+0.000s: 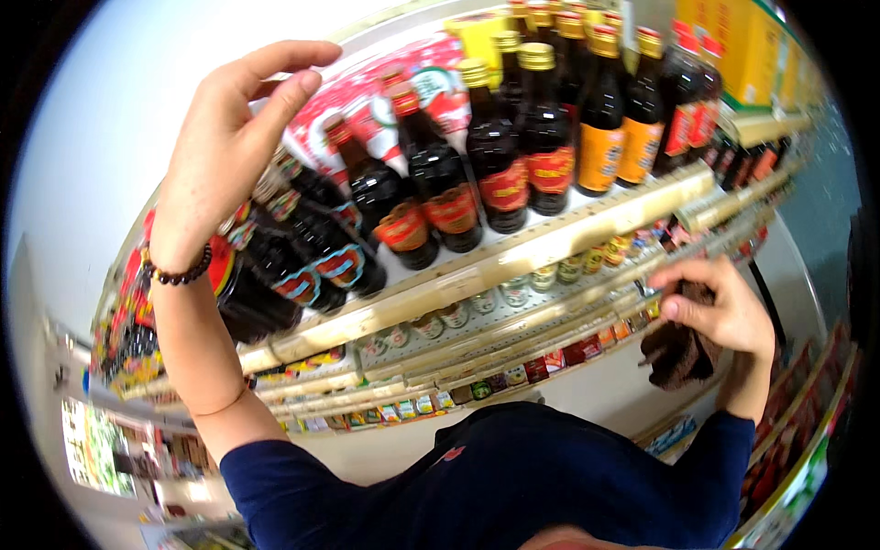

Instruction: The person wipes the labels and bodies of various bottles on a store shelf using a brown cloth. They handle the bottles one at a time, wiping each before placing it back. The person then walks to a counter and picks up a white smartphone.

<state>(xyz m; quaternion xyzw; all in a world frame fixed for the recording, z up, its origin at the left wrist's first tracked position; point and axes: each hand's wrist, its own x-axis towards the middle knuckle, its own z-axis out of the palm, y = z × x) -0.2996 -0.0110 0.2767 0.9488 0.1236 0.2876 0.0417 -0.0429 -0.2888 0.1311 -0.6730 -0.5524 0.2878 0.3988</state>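
Note:
My left hand (220,147) is raised at the upper left, thumb apart from the bent fingers, with nothing in it. It hovers near several dark glass bottles with blue-edged labels (344,266) on the top shelf. Right of them stand red-capped dark bottles (446,197), then gold-capped bottles with red labels (548,165) and with orange labels (602,142). Lower on the right, my right hand (733,307) is closed on a dark brown cloth (680,356), which hangs down in front of the shelves. Part of its fingers is hidden by the cloth.
The top shelf's pale front edge (513,252) runs across in front of the bottles. Below are shelves with small jars (543,277) and rows of small packets (513,374). Yellow boxes (752,55) stand at the upper right. Another stocked rack (793,440) is at the lower right.

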